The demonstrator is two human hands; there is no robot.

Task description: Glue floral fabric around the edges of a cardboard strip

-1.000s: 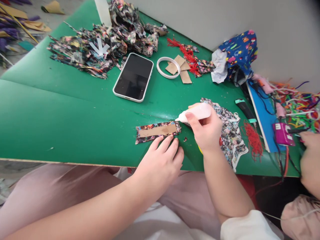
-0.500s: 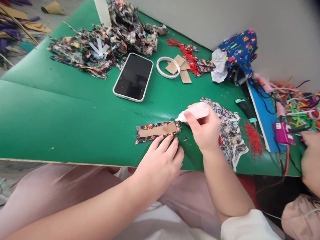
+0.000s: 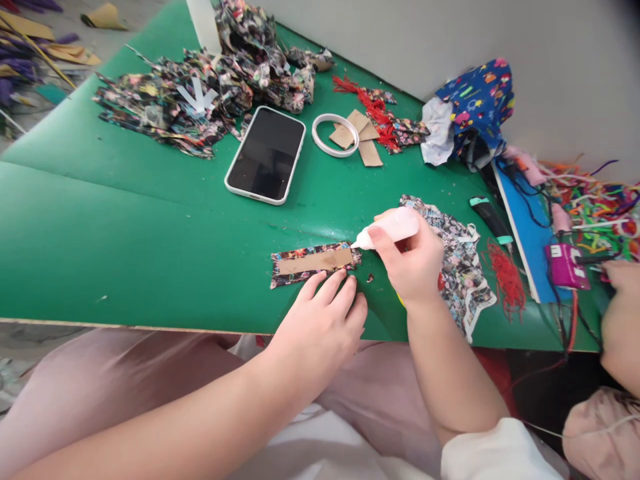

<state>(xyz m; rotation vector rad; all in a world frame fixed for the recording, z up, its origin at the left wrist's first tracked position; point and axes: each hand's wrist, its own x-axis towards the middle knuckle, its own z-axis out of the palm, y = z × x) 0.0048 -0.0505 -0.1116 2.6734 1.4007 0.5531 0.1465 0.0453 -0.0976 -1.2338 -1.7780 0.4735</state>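
Note:
My right hand (image 3: pixel 417 260) is wrapped round a white squeeze bottle (image 3: pixel 393 228), tilted so its nozzle meets the right end of a floral fabric strip. That strip (image 3: pixel 275 272) lies flat on the green table, its edges folded over a brown cardboard piece (image 3: pixel 315 262). Outstretched fingertips of my left hand (image 3: pixel 325 313) rest on the strip's near edge. Just right of the strip is a tiny dark scrap (image 3: pixel 370 278). Under and beyond my right wrist spreads a floral cloth with white trim (image 3: pixel 465 267), partly covered by the hand.
A phone (image 3: pixel 267 155), a white tape roll (image 3: pixel 317 137) and cardboard pieces (image 3: pixel 371 155) lie beyond my hands. Floral fabric scraps (image 3: pixel 165 100) are heaped at the back left. Red threads (image 3: pixel 509 280), a cutter (image 3: pixel 493 220) and another person's hand (image 3: pixel 623 307) are on the right.
The bottle's nozzle has shifted slightly down and onto the strip's right end. My left hand stays in place.

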